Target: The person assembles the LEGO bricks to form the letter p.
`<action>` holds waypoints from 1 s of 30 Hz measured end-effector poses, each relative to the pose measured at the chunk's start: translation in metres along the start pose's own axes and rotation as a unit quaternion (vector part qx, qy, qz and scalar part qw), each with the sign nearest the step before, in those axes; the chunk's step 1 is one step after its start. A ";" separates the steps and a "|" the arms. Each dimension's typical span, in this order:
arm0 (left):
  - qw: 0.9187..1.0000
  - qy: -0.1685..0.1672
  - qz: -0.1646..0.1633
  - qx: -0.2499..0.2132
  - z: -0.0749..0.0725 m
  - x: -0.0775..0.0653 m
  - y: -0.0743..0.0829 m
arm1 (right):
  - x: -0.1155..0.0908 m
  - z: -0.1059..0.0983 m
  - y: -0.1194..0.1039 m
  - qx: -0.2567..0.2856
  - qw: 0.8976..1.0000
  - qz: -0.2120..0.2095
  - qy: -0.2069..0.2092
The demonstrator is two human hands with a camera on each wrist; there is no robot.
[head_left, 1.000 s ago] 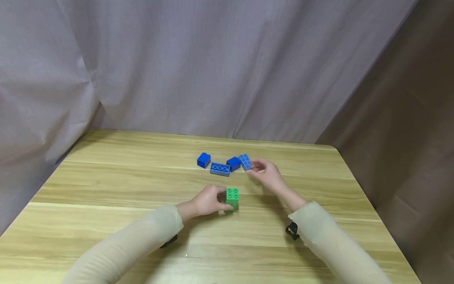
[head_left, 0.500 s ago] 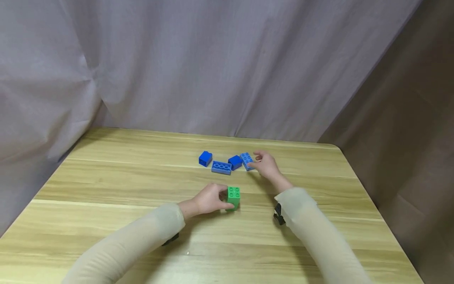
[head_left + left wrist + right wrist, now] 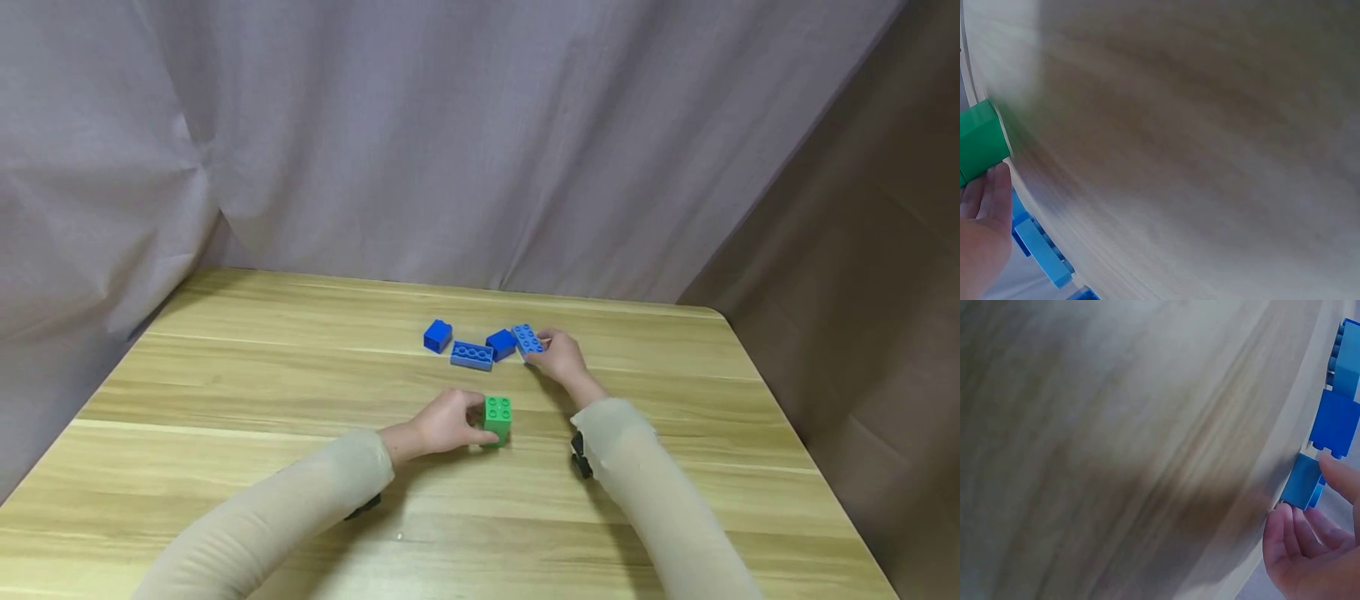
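A green block [image 3: 498, 408] with studs on top stands upright on the table, and my left hand [image 3: 445, 423] grips it from the left between thumb and fingers. Farther back, my right hand [image 3: 562, 360] pinches the near right end of a light blue toy brick [image 3: 527, 339], its studs facing up. The right wrist view shows the thumb on one side of this light blue brick [image 3: 1301, 480] and the fingertips at its other side, low by the tabletop. In the left wrist view, fingers lie along the green block [image 3: 982, 142].
A dark blue brick [image 3: 502, 344] lies just left of the pinched one. Beside it is an upturned light blue brick [image 3: 472, 356], hollow side showing. Another dark blue brick [image 3: 437, 336] sits farther left. A grey curtain [image 3: 420, 150] hangs behind the wooden table [image 3: 285, 375].
The right hand's fingers lifted away from the light blue brick, then came back onto it in a pinch, and the brick turned slightly. The left hand keeps holding the green block in place.
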State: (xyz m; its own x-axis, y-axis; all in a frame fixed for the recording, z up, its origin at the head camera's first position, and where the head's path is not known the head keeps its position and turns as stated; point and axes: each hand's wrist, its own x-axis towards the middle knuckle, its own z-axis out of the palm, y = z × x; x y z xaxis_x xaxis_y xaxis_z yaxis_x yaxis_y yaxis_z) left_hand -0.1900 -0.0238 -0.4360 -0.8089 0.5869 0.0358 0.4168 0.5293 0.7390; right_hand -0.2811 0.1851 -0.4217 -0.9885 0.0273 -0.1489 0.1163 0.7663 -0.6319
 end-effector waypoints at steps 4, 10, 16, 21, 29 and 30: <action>1.000 0.003 0.004 0.000 0.001 -0.001 0.000 | -0.002 -0.001 0.001 -0.008 1.000 0.005 -0.002; 1.000 0.007 -0.003 -0.004 0.001 -0.004 0.000 | -0.006 -0.008 0.000 -0.068 0.997 0.011 -0.040; 1.000 0.012 -0.004 -0.008 0.002 -0.005 0.000 | -0.007 -0.009 -0.002 -0.085 0.995 0.011 -0.050; 1.000 0.012 -0.001 -0.005 0.003 -0.004 -0.001 | -0.005 -0.008 -0.001 -0.088 0.995 0.015 -0.034; 1.000 0.004 -0.008 0.007 0.002 -0.004 -0.003 | -0.009 -0.012 0.005 -0.019 1.000 0.022 0.001; 1.000 0.004 -0.008 0.004 0.002 -0.004 -0.004 | -0.010 -0.014 0.006 -0.011 1.000 0.016 0.004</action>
State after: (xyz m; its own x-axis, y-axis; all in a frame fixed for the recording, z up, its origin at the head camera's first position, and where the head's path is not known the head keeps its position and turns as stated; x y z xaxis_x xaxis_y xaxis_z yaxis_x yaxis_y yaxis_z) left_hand -0.1871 -0.0272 -0.4403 -0.8188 0.5733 0.0303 0.4072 0.5427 0.7346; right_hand -0.2721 0.1984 -0.4139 -0.9850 0.0577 -0.1629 0.1464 0.7793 -0.6093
